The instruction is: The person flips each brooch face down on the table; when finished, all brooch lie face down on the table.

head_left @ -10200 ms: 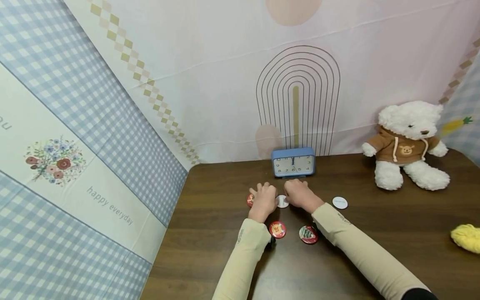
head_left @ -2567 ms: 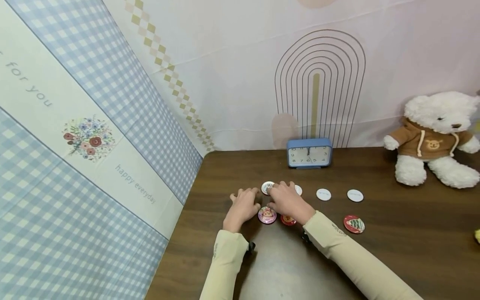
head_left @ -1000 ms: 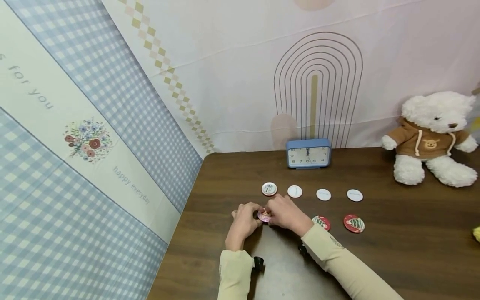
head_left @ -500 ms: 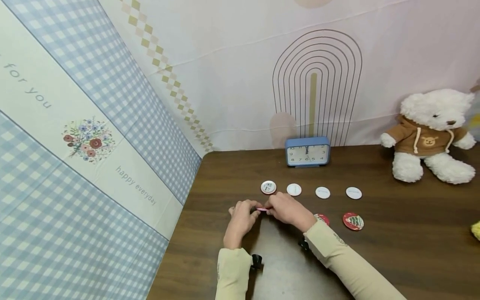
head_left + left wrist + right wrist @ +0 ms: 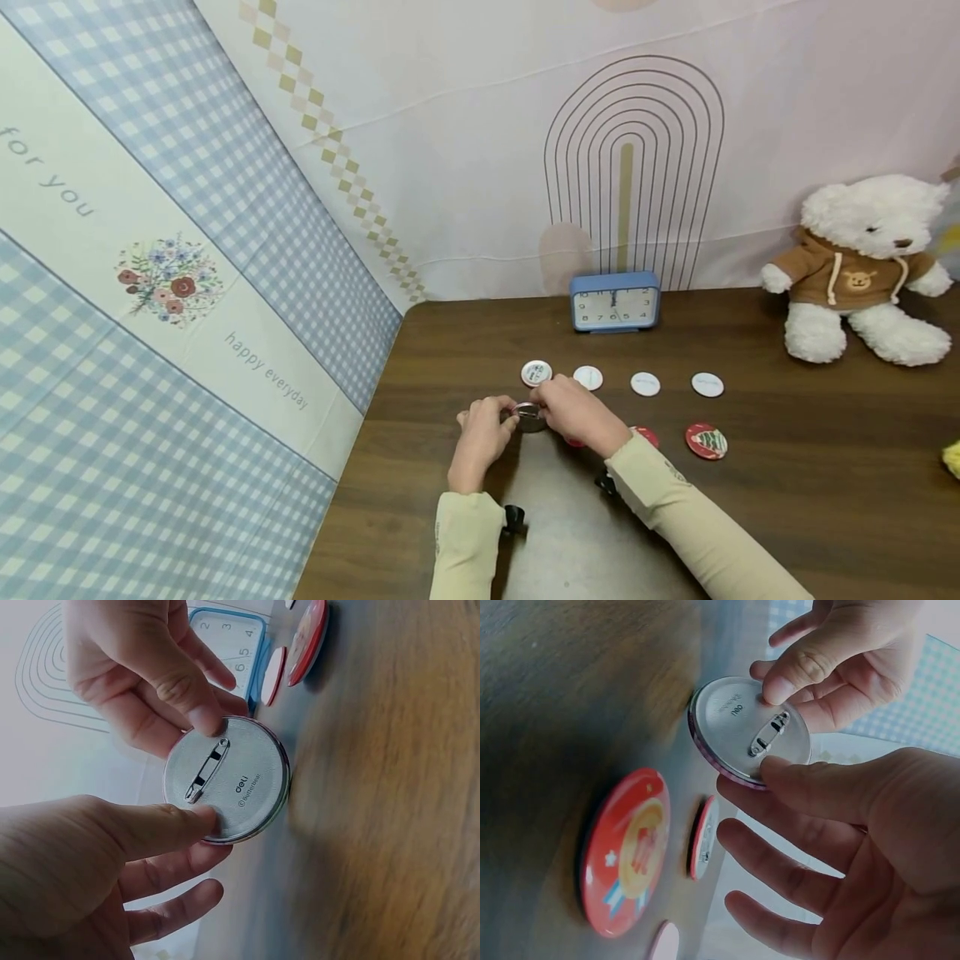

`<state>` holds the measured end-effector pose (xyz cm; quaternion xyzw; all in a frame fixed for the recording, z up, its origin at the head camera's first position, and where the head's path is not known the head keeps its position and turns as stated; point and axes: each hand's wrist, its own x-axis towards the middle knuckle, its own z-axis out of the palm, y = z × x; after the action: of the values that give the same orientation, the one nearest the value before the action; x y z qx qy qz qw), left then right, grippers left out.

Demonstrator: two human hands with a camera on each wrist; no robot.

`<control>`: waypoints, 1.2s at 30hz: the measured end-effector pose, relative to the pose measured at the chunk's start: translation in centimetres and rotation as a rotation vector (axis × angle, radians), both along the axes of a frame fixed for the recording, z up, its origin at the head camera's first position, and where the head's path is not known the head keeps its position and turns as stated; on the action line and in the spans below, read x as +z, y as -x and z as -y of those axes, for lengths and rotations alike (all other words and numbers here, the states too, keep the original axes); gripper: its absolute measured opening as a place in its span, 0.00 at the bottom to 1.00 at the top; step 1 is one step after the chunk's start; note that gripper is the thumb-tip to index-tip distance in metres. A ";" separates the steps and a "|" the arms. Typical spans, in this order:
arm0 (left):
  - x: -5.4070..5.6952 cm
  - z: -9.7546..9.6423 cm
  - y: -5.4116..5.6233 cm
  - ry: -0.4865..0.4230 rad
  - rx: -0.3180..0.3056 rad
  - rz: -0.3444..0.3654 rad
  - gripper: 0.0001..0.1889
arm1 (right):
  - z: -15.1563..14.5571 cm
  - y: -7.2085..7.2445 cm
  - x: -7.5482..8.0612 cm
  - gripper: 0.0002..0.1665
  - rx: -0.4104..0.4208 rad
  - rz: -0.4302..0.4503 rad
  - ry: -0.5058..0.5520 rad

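Between both hands is a round pin-back badge (image 5: 528, 412), raised just off the table and tilted with its silver back towards me. In the left wrist view the badge's back (image 5: 255, 761) carries a safety pin and small print. My left hand (image 5: 482, 435) pinches its left edge between thumb and fingers. At the opposite edge my right hand (image 5: 576, 412) pinches it the same way, its other fingers spread apart in the right wrist view. A red badge (image 5: 628, 855) with a yellow centre lies under my right hand, mostly hidden in the head view.
Behind the hands runs a row of white-looking badges, from a leftmost badge (image 5: 537, 373) to a rightmost one (image 5: 707, 385). Red tree badges lie right, one (image 5: 707, 442) fully visible, another (image 5: 647, 436) partly behind the sleeve. A blue clock (image 5: 615, 302) and teddy bear (image 5: 855, 271) stand farther back.
Since one second ago, the pink badge has been lifted and turned from picture side to pin side. Earlier, the right hand was over the back row, where more badges now lie lined up.
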<state>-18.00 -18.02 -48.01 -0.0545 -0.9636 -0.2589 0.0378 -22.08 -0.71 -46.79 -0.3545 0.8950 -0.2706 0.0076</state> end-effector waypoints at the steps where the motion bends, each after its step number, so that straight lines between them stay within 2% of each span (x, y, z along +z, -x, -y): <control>1: -0.1 -0.1 0.1 0.001 0.003 -0.001 0.03 | 0.0 0.1 -0.1 0.13 -0.008 0.004 0.002; 9: -0.4 -0.4 0.3 -0.022 0.023 0.018 0.04 | 0.5 0.4 -0.8 0.11 -0.071 0.013 -0.007; 18: -0.6 -0.6 0.6 -0.052 0.045 0.036 0.11 | 0.9 0.2 -1.1 0.13 -0.124 -0.049 -0.083; 24: -0.9 -0.7 0.7 -0.036 0.054 0.048 0.14 | 1.2 0.2 -1.5 0.13 -0.146 -0.054 -0.119; 36: -1.6 -0.7 0.6 -0.001 0.062 0.074 0.14 | 1.6 -0.5 -2.3 0.11 -0.198 -0.006 -0.133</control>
<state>-18.64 -17.30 -49.57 -0.0151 -0.9654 -0.2601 0.0101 -21.54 -2.35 -49.06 -0.2639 0.9417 -0.2088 0.0019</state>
